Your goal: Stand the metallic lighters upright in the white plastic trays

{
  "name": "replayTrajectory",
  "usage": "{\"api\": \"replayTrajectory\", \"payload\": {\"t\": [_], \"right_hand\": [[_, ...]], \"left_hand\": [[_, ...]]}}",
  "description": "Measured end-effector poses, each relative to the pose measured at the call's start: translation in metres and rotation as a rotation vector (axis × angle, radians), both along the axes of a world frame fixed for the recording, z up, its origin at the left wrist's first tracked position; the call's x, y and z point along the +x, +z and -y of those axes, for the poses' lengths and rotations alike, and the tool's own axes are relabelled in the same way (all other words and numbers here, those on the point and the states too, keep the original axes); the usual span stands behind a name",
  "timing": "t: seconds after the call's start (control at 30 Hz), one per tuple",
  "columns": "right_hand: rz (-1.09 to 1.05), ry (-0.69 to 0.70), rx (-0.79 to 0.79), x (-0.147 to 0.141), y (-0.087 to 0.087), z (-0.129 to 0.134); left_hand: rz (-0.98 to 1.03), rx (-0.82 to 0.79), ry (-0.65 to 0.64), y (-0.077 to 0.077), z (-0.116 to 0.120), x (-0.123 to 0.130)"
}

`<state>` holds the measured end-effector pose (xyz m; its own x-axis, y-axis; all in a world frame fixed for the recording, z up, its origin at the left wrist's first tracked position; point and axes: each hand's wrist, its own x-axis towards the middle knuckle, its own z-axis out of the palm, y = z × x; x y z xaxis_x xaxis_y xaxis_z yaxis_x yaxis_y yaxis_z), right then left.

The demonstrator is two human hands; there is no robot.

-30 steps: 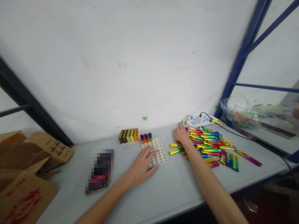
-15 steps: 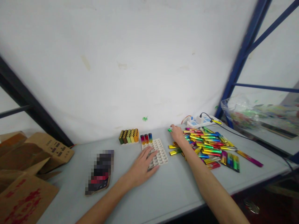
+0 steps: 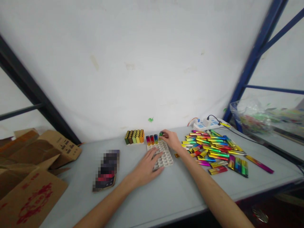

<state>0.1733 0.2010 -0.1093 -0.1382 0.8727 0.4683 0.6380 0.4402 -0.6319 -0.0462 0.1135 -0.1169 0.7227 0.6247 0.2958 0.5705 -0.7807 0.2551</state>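
My left hand [image 3: 146,168] lies flat with its fingers spread over a white plastic tray [image 3: 168,159] full of round holes. Along the tray's far edge stand three shiny lighters [image 3: 152,139] in red, gold and blue tones. Next to them, at the far right corner, my right hand [image 3: 171,140] pinches a green lighter [image 3: 161,134] with a dark top, upright over the tray. Whether its base touches a hole is hidden. A block of lighters with gold tops [image 3: 134,136] stands close by on the left.
A large heap of shiny coloured lighters [image 3: 211,147] covers the table [image 3: 180,193] on the right. Behind it is a power strip [image 3: 206,123] with cables. A pixelated phone [image 3: 106,172] lies left. Cardboard boxes [image 3: 42,196] fill the left edge; a clear plastic bag [image 3: 247,114] sits far right.
My right hand has come left from beside the heap to the tray's far right corner, carrying the green lighter. My left hand stays on the tray. The view has shifted slightly.
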Motion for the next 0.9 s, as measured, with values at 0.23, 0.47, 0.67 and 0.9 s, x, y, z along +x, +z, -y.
{"api": "replayTrajectory", "payload": {"t": [0.23, 0.47, 0.67, 0.9], "right_hand": [[-0.039, 0.122, -0.003, 0.0031, -0.0027, 0.0014], [-0.055, 0.098, 0.057, 0.0045, -0.0029, -0.0007], [-0.063, -0.015, 0.107, 0.0041, -0.0004, 0.0008], [-0.104, 0.008, 0.010, 0.0047, 0.0015, 0.0044]], "left_hand": [[-0.002, -0.017, -0.017, 0.0033, -0.0004, -0.0026], [0.000, -0.010, -0.016, -0.0002, -0.0012, -0.0037], [-0.017, -0.003, -0.023, 0.0001, -0.0004, -0.0039], [-0.007, 0.007, -0.016, -0.0002, 0.0000, -0.0026]]}}
